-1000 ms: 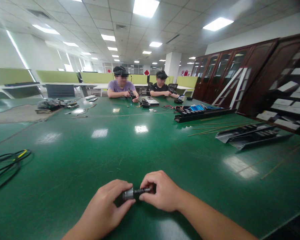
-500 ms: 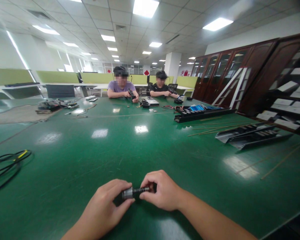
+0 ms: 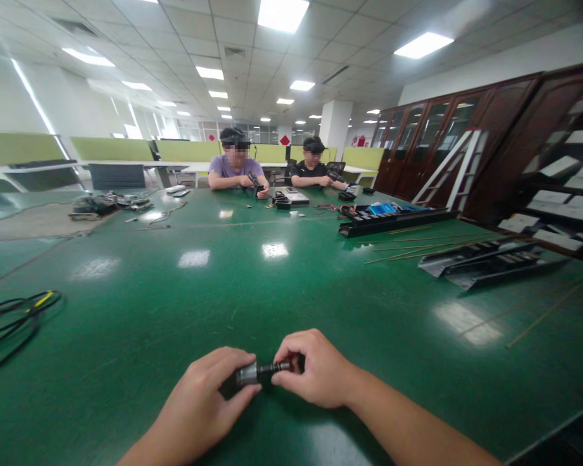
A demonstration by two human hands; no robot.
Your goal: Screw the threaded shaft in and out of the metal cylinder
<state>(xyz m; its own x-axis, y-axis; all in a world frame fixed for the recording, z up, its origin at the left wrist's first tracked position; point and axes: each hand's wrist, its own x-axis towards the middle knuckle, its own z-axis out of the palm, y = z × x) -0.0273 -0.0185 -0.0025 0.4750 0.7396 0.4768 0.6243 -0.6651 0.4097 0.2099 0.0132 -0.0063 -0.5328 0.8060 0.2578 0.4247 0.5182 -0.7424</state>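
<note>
A small silver-grey metal cylinder (image 3: 247, 375) with a thin dark ridged shaft (image 3: 273, 368) lies across the space between my hands, low in the middle of the head view. My left hand (image 3: 204, 395) is closed around the cylinder, thumb below and fingers above. On the other side, the thumb and forefinger of my right hand (image 3: 315, 370) pinch the shaft's far end. That end is partly hidden by the curled fingers. Both hands are just over the green tabletop (image 3: 233, 285).
Black cable (image 3: 17, 317) lies coiled at the left. Dark metal channels (image 3: 490, 265) and thin rods (image 3: 408, 251) lie to the right. Across the table, one person (image 3: 236, 168) and another person (image 3: 313, 169) hold dark tools. Mixed parts (image 3: 97, 204) sit at the far left.
</note>
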